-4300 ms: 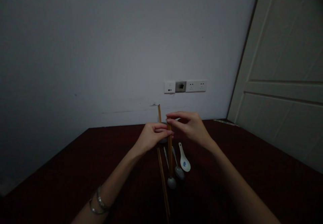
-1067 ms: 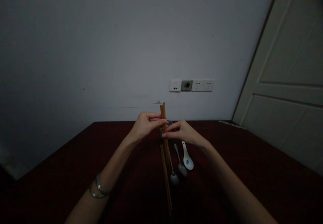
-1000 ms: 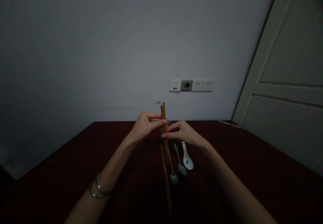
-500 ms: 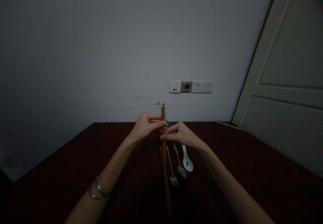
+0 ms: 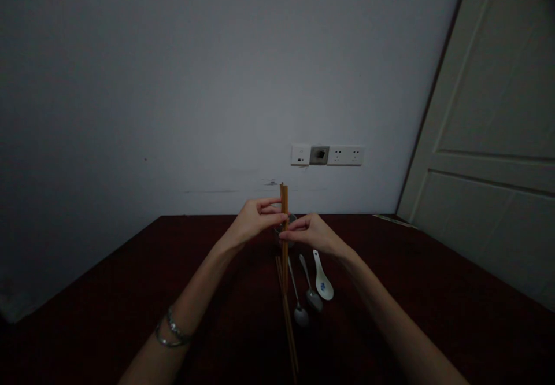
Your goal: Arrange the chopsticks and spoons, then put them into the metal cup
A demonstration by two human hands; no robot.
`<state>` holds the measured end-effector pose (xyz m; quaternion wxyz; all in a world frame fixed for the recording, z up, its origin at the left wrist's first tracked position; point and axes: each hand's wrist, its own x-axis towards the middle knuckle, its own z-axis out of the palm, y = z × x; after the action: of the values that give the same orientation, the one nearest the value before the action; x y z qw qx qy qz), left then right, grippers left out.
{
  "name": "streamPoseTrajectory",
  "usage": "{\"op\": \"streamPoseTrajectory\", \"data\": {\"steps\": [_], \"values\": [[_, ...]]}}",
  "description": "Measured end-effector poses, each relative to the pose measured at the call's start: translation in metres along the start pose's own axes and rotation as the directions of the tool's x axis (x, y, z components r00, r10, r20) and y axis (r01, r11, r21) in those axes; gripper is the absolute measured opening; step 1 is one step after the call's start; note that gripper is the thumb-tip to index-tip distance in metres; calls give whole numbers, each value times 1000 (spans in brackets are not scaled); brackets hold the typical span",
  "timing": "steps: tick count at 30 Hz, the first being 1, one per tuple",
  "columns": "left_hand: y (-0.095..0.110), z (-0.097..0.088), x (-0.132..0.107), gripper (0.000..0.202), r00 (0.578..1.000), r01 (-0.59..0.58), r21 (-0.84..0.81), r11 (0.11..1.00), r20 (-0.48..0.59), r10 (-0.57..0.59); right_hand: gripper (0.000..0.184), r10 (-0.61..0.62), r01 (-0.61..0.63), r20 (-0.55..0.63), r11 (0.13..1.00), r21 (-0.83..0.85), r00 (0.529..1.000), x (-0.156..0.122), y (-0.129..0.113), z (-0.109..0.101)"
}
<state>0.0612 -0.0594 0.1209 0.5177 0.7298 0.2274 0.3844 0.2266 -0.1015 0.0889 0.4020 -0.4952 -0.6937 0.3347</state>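
Nearest us, the lower ends of the chopsticks (image 5: pixel 284 197) hang over the tabletop (image 5: pixel 433 292), beside 2 metal spoons (image 5: pixel 300 315) and 1 white spoon (image 5: pixel 323 285). Higher, our left hand (image 5: pixel 251 226) and right hand (image 5: pixel 314 233) each pinch the chopsticks upright. Behind them are a cup (image 5: pixel 292 219) and the sockets (image 5: pixel 327 155).

A dark red wooden table (image 5: pixel 433 292) bore two grey metal spoons (image 5: pixel 300 316) and a white ceramic spoon with a blue mark (image 5: pixel 323 284) near its middle. A row of white wall sockets (image 5: pixel 327 155) sat above its far edge, and a cream panelled door (image 5: pixel 489 142) stood beyond its right side.
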Motion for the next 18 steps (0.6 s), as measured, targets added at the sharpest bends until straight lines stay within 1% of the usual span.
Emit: {"op": "streamPoseTrajectory", "data": {"steps": [2, 4, 7, 10, 13, 16, 18], "values": [[2, -2, 0, 54, 1000, 5, -32, 999, -23, -6, 35, 19, -19, -33, 1000, -7, 999, 1, 0, -5], [1, -7, 2, 51, 999, 13, -59, 998, -49, -16, 35, 8, -10, -79, 1000, -25, 997, 4, -1, -12], [-10, -20, 11, 43, 993, 44, -77, 996, -105, -52, 33, -43, 34, -165, 998, -53, 985, 14, -3, -28], [-36, -38, 25, 36, 977, 107, -89, 990, -177, -121, 32, -45, 46, -277, 999, -2, 960, 31, -7, -46], [-72, -56, 37, 31, 948, 194, -97, 976, -239, -212, 30, -44, 66, -390, 997, 43, 920, 53, -12, -61], [-107, -68, 44, 28, 923, 275, -79, 958, -257, -286, 28, -75, 91, -450, 996, 15, 890, 76, -15, -71], [-126, -73, 47, 27, 907, 322, -65, 944, -266, -327, 26, -83, 81, -480, 996, -24, 874, 90, -14, -75]]}}
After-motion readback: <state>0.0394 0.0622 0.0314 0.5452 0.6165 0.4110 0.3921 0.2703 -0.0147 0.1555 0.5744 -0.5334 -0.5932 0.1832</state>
